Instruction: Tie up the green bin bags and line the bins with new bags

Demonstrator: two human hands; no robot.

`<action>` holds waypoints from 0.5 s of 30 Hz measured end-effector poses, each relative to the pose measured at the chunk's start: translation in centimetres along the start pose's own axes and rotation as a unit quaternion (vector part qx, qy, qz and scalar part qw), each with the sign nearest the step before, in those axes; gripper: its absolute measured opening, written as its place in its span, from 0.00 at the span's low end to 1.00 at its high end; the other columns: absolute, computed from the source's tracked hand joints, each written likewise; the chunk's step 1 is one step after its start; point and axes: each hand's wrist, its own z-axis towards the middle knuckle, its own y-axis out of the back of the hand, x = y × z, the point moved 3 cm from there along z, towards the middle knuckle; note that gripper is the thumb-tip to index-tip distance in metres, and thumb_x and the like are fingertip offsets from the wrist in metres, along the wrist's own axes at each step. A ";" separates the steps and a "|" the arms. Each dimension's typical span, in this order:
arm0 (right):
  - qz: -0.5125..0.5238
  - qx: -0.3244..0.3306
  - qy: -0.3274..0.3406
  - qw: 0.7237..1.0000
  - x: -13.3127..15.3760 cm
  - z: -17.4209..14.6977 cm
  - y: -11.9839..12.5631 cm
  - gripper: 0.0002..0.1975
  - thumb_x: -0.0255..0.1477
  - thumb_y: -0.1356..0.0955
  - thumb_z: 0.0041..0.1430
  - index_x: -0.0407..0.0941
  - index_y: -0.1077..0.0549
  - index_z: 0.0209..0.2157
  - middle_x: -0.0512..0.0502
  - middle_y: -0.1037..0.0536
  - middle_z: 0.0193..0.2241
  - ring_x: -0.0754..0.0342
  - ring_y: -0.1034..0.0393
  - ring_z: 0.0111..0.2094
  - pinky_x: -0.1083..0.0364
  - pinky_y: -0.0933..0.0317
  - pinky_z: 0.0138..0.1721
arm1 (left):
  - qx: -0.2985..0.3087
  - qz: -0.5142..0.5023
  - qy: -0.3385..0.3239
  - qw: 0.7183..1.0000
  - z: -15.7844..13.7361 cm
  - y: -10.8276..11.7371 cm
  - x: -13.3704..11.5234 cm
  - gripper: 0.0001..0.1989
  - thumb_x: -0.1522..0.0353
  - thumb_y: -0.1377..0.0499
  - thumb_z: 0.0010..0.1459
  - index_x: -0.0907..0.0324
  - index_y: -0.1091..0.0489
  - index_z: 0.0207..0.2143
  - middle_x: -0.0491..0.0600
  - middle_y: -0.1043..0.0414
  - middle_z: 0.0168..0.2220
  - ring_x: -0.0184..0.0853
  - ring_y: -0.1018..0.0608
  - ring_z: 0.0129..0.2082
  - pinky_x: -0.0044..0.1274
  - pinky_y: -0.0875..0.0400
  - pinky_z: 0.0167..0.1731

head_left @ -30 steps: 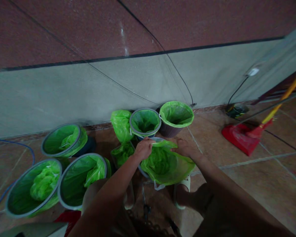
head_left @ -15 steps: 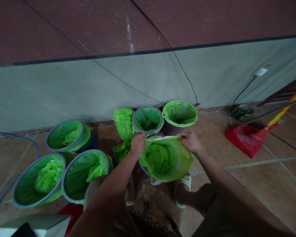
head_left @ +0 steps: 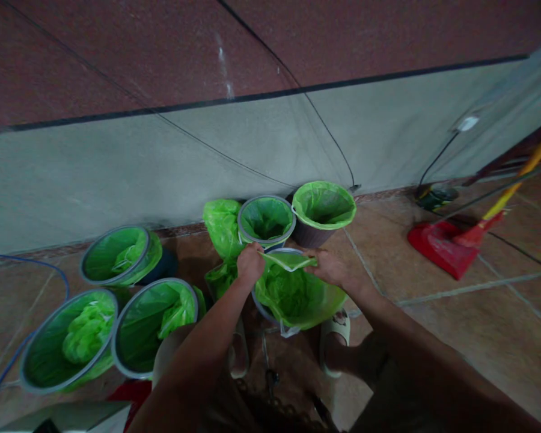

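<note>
Between my feet stands a trash bin [head_left: 260, 304] with a grey rim, lined with a green trash bag [head_left: 315, 300] whose bunched plastic lies inside. My left hand [head_left: 250, 264] is closed on the bag's far edge at the left. On the right, my right hand [head_left: 327, 266] pinches the same edge. The strip between both hands sags above the far rim, showing a white drawstring. Just beyond are a grey-rimmed lined bin [head_left: 267, 237] and a dark lined bin [head_left: 313, 236]. A filled green bag [head_left: 223, 225] leans by the wall.
Several lined bins stand at left, among them a large bin [head_left: 31, 367] in front. A red dustpan [head_left: 444, 246] with a yellow handle lies at right. Cables hang along the wall [head_left: 117, 168], and a blue hose [head_left: 9, 358] crosses the left floor.
My right hand has moved left, closer to my left hand, so the bag's far edge has gone slack and sags. More of the bin's far rim shows.
</note>
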 end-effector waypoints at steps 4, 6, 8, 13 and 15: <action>-0.046 -0.028 0.010 0.998 1.1 -0.1 0.0 0.10 0.29 0.35 0.60 0.45 0.21 0.37 0.42 0.19 0.39 0.49 0.25 0.43 0.54 0.38 0.49 | 0.010 0.007 0.008 1.000 -0.1 0.0 -0.2 0.15 0.75 0.52 0.61 0.59 0.28 0.43 0.52 0.23 0.44 0.37 0.22 0.47 0.25 0.31 0.47; 0.002 -0.086 -0.010 0.996 0.9 0.0 0.7 0.12 0.29 0.37 0.61 0.44 0.21 0.37 0.43 0.18 0.37 0.50 0.25 0.39 0.55 0.37 0.44 | 0.026 0.028 0.023 0.999 -0.4 -0.2 -0.2 0.14 0.70 0.50 0.63 0.60 0.31 0.49 0.54 0.23 0.46 0.39 0.22 0.48 0.26 0.31 0.47; 0.085 -0.153 -0.047 0.983 0.1 0.3 1.4 0.13 0.30 0.38 0.60 0.43 0.22 0.36 0.44 0.19 0.35 0.52 0.26 0.36 0.56 0.36 0.40 | 0.063 0.056 0.038 0.996 -1.0 -0.8 -0.1 0.22 0.63 0.45 0.61 0.63 0.38 0.56 0.60 0.25 0.50 0.43 0.22 0.50 0.28 0.30 0.47; 0.309 -0.239 -0.130 0.911 -2.5 1.0 1.8 0.15 0.38 0.36 0.53 0.42 0.25 0.31 0.44 0.21 0.28 0.53 0.29 0.28 0.56 0.36 0.31 | 0.201 0.100 0.043 0.973 -3.3 -3.0 1.3 0.34 0.58 0.34 0.50 0.68 0.38 0.55 0.67 0.26 0.49 0.52 0.23 0.51 0.31 0.28 0.44; 0.372 -0.255 -0.135 0.882 -3.1 1.3 1.7 0.16 0.41 0.35 0.49 0.41 0.26 0.29 0.44 0.22 0.27 0.54 0.31 0.26 0.56 0.37 0.29 | 0.231 0.118 0.031 0.965 -4.0 -3.7 1.9 0.27 0.61 0.34 0.50 0.66 0.32 0.50 0.66 0.25 0.49 0.52 0.22 0.50 0.31 0.27 0.44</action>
